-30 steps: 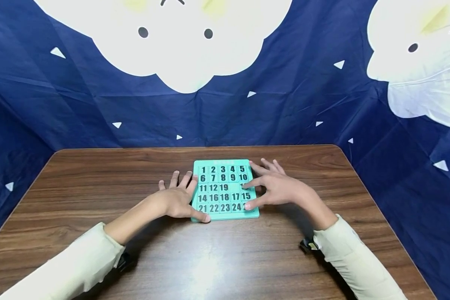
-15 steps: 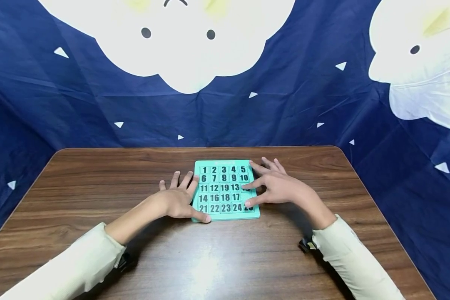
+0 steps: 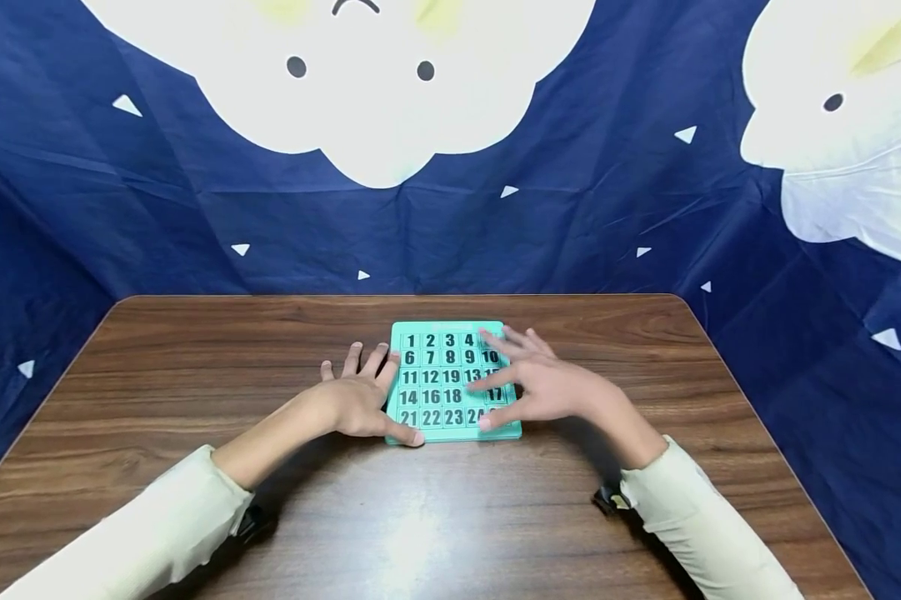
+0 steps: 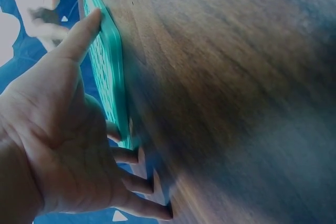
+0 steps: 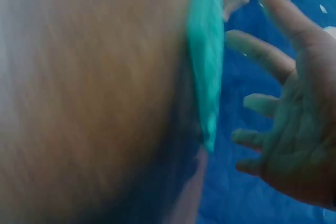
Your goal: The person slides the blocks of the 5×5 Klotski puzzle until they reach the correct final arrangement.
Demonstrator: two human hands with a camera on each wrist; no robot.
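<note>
Sleeves (image 3: 135, 525): pale, at 8 and 4 o'clock from the board.
Left hand (image 3: 356, 404): between 8 and 9 o'clock, fingers spread, gripping nothing; thumb rests on the 7 o'clock corner, index at the left edge.
Right hand (image 3: 551, 383): 3 o'clock, fingers extended over the board, no grip. Blurred; can't confirm whether the tips touch.
Board (image 3: 453, 434): teal, flat, mid-table, between the hands.
Sorted, my read: 1–4 and 6–10 in counting order; row one's last tile covered. Bottom row runs 21, 22, 23, 24 (partly covered), end hidden.
Left to sort, my read: row three goes 11, 12, 19, 13, then one part-covered; row four 14, 16, 18, gap, 17.
Board contents: number tiles (image 3: 431, 377) in a grid; visible vacant cell (image 3: 476, 401) at 4 o'clock off centre, by the right index.
Table (image 3: 555, 542): brown wood-grain, under everything.
Curtain (image 3: 307, 225): blue, cloud prints, 12 o'clock.
</note>
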